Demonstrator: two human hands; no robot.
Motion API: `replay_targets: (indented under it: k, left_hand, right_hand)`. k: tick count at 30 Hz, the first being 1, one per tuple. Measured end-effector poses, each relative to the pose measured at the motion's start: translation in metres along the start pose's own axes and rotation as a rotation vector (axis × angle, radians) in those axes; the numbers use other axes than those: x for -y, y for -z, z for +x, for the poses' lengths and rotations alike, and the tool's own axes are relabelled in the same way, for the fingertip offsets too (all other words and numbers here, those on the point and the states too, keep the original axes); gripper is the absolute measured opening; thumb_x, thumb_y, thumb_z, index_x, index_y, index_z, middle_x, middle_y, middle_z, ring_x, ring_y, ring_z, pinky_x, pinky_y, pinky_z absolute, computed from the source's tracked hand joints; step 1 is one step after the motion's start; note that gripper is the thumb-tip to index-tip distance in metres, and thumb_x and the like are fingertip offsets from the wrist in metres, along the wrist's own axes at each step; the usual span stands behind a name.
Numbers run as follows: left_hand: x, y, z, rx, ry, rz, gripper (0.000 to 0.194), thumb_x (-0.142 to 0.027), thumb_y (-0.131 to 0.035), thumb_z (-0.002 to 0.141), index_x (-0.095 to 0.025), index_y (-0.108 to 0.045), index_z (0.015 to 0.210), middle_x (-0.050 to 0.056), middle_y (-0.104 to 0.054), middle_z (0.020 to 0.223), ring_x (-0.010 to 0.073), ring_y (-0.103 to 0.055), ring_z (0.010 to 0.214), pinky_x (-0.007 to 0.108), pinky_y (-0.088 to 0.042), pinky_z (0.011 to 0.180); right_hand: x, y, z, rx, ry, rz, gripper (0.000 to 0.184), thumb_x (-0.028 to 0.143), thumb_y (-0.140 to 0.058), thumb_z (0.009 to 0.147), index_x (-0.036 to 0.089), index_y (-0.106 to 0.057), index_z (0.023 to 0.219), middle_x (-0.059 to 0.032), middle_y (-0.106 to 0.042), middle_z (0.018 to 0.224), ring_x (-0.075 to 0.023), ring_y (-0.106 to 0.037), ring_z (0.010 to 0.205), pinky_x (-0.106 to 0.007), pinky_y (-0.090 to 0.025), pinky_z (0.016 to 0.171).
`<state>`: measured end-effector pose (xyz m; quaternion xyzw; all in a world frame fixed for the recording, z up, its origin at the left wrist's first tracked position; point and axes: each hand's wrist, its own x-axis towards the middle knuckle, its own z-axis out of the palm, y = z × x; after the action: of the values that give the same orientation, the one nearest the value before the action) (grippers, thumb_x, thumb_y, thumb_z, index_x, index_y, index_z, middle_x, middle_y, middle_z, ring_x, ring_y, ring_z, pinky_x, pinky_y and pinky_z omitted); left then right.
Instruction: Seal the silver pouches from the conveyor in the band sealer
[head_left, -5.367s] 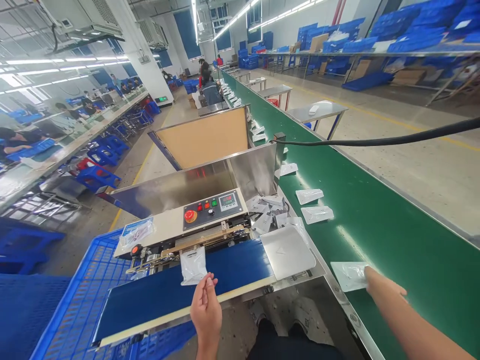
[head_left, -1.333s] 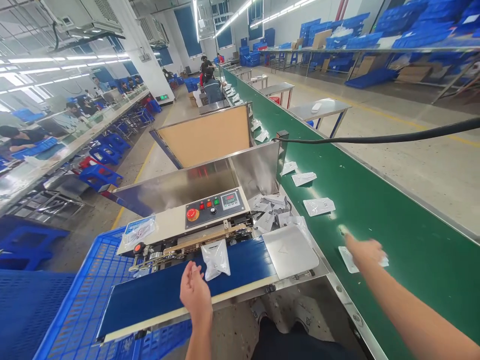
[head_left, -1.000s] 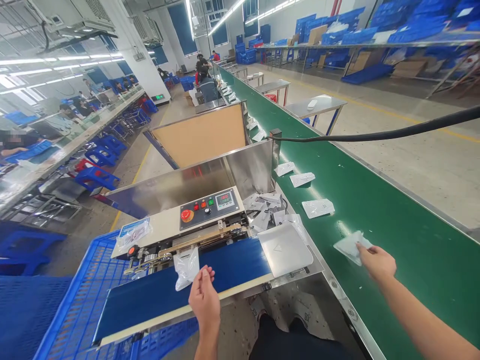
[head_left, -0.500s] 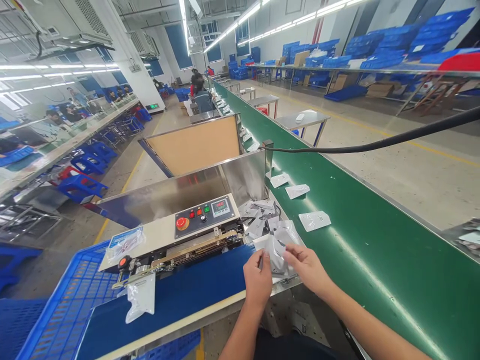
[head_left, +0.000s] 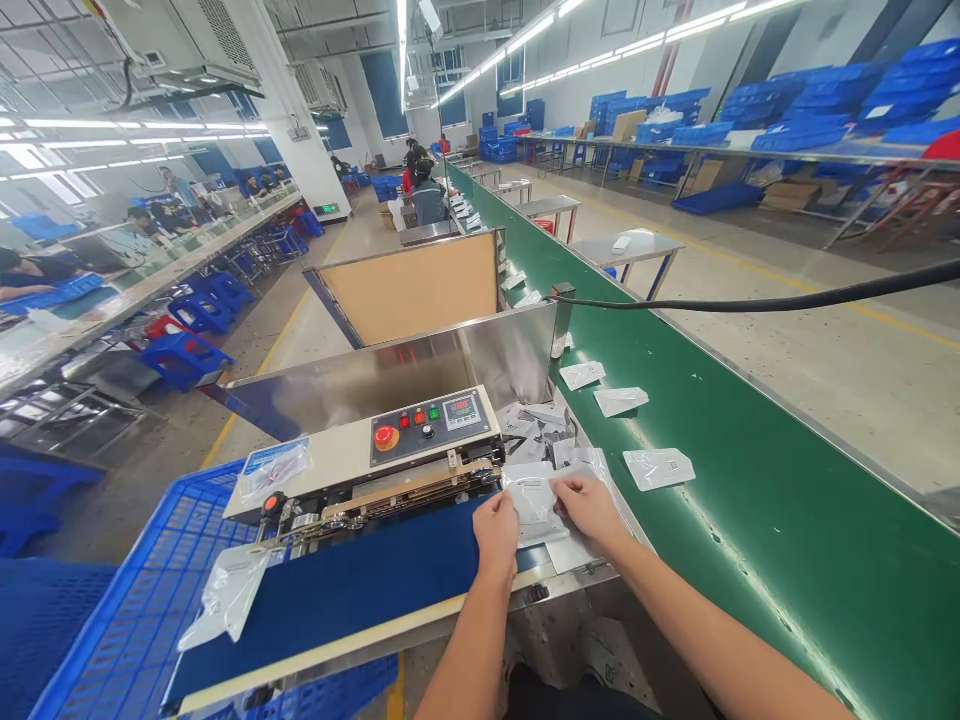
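Observation:
A flat, clear-and-white plastic pouch (head_left: 531,508) is stretched between my two hands beside the infeed end of a band sealing machine (head_left: 360,492). My left hand (head_left: 496,532) is closed on the pouch's left edge, its fingertips partly hidden. At the right edge, my right hand (head_left: 591,512) pinches the pouch between thumb and fingers. Behind the hands lies a heap of small pouches and dark pieces (head_left: 541,428), too jumbled to make out. Another filled pouch (head_left: 229,598) hangs at the far left end of the sealer's blue belt (head_left: 360,600).
A green conveyor belt (head_left: 720,480) runs along my right with several white pouches (head_left: 658,468) on it. A blue plastic basket (head_left: 161,560) stands at the sealer's left end. Metal panel (head_left: 420,355) rises behind the machine. A black cable (head_left: 735,303) crosses above the conveyor.
My hands have come together on one pouch, now held flat by the sealer's infeed. The other pouch has travelled left along the blue belt. The view has swung slightly left.

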<state>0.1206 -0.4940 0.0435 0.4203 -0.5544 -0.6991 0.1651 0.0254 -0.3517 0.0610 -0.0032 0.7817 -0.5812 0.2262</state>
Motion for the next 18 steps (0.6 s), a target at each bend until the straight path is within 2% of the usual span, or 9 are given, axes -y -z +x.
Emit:
replay_targets:
  k: [3,7,9,11,13,15,16,18]
  left_hand:
    - [0.001,0.011,0.015,-0.045,0.038,-0.062,0.051,-0.06,-0.084,0.068,-0.012,-0.083,0.085,0.005,-0.069,0.069,0.0191,-0.06,0.063,0.032,-0.048,0.061]
    - [-0.001,0.041,0.025,-0.128,0.036,-0.106,0.052,-0.057,-0.087,0.062,-0.012,-0.083,0.088,0.006,-0.071,0.072,0.0211,-0.066,0.068,0.034,-0.052,0.068]
    - [-0.003,0.057,0.027,-0.174,0.022,-0.111,0.049,-0.055,-0.086,0.064,-0.012,-0.083,0.087,0.006,-0.072,0.073,0.0224,-0.068,0.072,0.035,-0.054,0.072]
    - [-0.007,0.073,0.028,-0.225,0.016,-0.099,0.045,-0.052,-0.085,0.066,-0.012,-0.083,0.086,0.006,-0.073,0.073,0.0244,-0.07,0.074,0.036,-0.055,0.073]
    - [-0.011,0.089,0.027,-0.286,0.009,-0.076,0.04,-0.047,-0.084,0.068,-0.012,-0.083,0.088,0.006,-0.076,0.076,0.0275,-0.073,0.08,0.038,-0.057,0.076]
    - [-0.015,0.106,0.022,-0.359,-0.008,-0.048,0.036,-0.043,-0.083,0.072,-0.014,-0.083,0.094,0.008,-0.08,0.086,0.0306,-0.075,0.092,0.039,-0.058,0.082]
    - [-0.016,0.115,0.017,-0.398,-0.024,-0.035,0.036,-0.042,-0.082,0.075,-0.015,-0.083,0.098,0.009,-0.082,0.094,0.0313,-0.076,0.099,0.039,-0.059,0.087]
    - [-0.016,0.135,0.005,-0.485,-0.083,-0.007,0.037,-0.042,-0.081,0.079,-0.017,-0.081,0.107,0.01,-0.082,0.106,0.0308,-0.076,0.108,0.041,-0.059,0.096]
  right_hand:
    - [0.007,-0.023,0.015,0.058,-0.089,0.068,0.033,0.042,-0.073,0.085,0.02,-0.065,0.062,-0.0023,-0.068,0.058,-0.0135,-0.062,0.052,-0.023,-0.051,0.055]
    - [0.02,-0.059,0.018,0.142,-0.167,0.06,0.029,0.033,-0.074,0.09,0.019,-0.068,0.066,-0.0025,-0.07,0.06,-0.0126,-0.065,0.053,-0.022,-0.057,0.057]
    - [0.027,-0.071,0.013,0.194,-0.192,0.061,0.03,0.035,-0.076,0.091,0.018,-0.068,0.068,-0.0041,-0.072,0.064,-0.0134,-0.067,0.055,-0.023,-0.058,0.056]
    - [0.033,-0.07,0.009,0.241,-0.213,0.055,0.034,0.043,-0.078,0.091,0.017,-0.07,0.071,-0.0064,-0.075,0.07,-0.0146,-0.069,0.056,-0.023,-0.056,0.05]
    - [0.034,-0.051,0.01,0.244,-0.205,0.046,0.041,0.054,-0.076,0.091,0.016,-0.072,0.076,-0.008,-0.076,0.075,-0.0152,-0.069,0.056,-0.022,-0.052,0.046]
    - [0.026,-0.014,0.021,0.161,-0.17,0.033,0.047,0.061,-0.072,0.091,0.016,-0.074,0.081,-0.0088,-0.076,0.078,-0.0154,-0.068,0.056,-0.023,-0.049,0.045]
    - [0.018,0.01,0.03,0.083,-0.154,0.016,0.048,0.063,-0.07,0.09,0.016,-0.075,0.082,-0.0095,-0.077,0.079,-0.0161,-0.068,0.056,-0.023,-0.049,0.045]
    - [-0.004,0.063,0.053,-0.166,-0.109,-0.052,0.051,0.065,-0.065,0.089,0.016,-0.076,0.083,-0.0121,-0.077,0.081,-0.0191,-0.069,0.058,-0.027,-0.048,0.047]
